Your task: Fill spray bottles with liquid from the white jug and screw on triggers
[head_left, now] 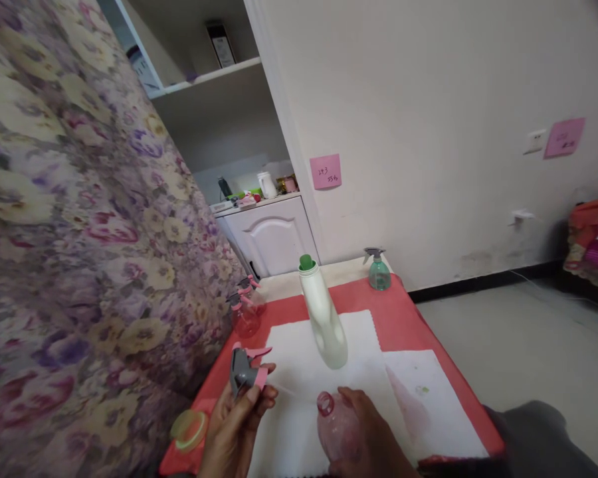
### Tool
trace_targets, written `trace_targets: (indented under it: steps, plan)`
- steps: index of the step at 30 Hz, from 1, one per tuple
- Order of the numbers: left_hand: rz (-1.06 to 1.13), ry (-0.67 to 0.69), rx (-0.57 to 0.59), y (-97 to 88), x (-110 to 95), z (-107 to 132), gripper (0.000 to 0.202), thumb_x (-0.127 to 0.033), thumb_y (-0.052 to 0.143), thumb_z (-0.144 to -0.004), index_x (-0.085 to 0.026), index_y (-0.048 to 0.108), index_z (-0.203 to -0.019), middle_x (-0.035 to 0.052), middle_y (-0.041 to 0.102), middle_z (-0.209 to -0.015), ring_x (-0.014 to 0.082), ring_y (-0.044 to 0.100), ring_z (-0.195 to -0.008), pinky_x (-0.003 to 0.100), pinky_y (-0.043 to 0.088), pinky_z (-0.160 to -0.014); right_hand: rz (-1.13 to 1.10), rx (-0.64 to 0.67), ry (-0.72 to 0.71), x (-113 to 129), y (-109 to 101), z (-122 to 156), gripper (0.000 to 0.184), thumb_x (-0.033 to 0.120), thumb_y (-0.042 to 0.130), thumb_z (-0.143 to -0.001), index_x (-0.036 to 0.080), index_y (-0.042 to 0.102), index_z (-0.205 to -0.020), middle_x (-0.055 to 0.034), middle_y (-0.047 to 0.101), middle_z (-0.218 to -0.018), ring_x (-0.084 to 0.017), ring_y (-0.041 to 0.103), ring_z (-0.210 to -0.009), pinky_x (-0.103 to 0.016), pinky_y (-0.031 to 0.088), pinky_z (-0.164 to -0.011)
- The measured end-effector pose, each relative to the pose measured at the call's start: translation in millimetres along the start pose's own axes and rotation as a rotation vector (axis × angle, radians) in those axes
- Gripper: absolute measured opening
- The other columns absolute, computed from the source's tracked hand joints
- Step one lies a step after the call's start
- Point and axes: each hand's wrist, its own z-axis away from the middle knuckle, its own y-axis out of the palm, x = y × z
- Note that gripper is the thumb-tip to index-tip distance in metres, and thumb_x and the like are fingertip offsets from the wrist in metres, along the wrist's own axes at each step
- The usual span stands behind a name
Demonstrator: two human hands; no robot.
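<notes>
My left hand grips a grey and pink spray head by its pink collar, its thin clear tube slanting down to the right. My right hand is wrapped around a clear pink bottle, which has no top on and tilts a little to the left. The tube's far end is close to the bottle's mouth; whether it enters, I cannot tell. Behind both hands a tall pale green jug with a green spout stands on white paper.
Several pink spray bottles stand at the left beside the floral curtain. A green spray bottle is at the far right corner of the red cloth. A yellowish round lid or dish lies front left. A wall rises behind.
</notes>
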Motion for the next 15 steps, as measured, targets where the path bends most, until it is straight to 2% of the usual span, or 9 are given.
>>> trace_targets:
  steps: [4, 9, 12, 15]
  plan:
    - [0.026, -0.002, -0.018, -1.3, 1, 1, 0.036, -0.029, 0.084, -0.063, -0.016, 0.071, -0.093, 0.0038, 0.071, -0.084, 0.0148, 0.066, -0.069, 0.024, 0.058, -0.067, -0.009, -0.032, -0.016, -9, 7, 1, 0.092, 0.022, 0.078, -0.047, 0.024, 0.043, -0.132, -0.0132, 0.058, -0.129, -0.037, 0.058, -0.116, -0.047, 0.050, -0.097]
    - [0.040, -0.012, -0.115, -1.1, 5, -1, 0.042, -0.035, 0.086, -0.060, -0.016, 0.069, -0.094, 0.0051, 0.073, -0.086, 0.0117, 0.063, -0.059, 0.022, 0.057, -0.056, -0.008, -0.012, -0.071, -22, 11, 2, 0.099, 0.021, 0.083, -0.043, 0.028, 0.041, -0.133, -0.0114, 0.059, -0.128, -0.037, 0.057, -0.117, -0.047, 0.048, -0.099]
    - [0.050, 0.020, -0.176, -7.1, 7, -4, 0.042, -0.037, 0.086, -0.059, -0.015, 0.069, -0.090, 0.0050, 0.074, -0.081, 0.0111, 0.062, -0.054, 0.021, 0.056, -0.051, -0.005, -0.005, -0.081, -27, 14, 3, 0.100, 0.023, 0.084, -0.043, 0.030, 0.042, -0.133, -0.0114, 0.058, -0.130, -0.038, 0.056, -0.118, -0.048, 0.047, -0.100]
    - [0.074, 0.047, -0.196, -18.6, 6, -7, 0.043, -0.035, 0.086, -0.058, -0.014, 0.069, -0.092, 0.0047, 0.075, -0.084, 0.0109, 0.063, -0.054, 0.022, 0.057, -0.053, 0.016, -0.079, -0.026, -25, 18, 4, 0.091, 0.024, 0.080, -0.048, 0.030, 0.043, -0.131, -0.0112, 0.059, -0.129, -0.037, 0.058, -0.116, -0.050, 0.047, -0.099]
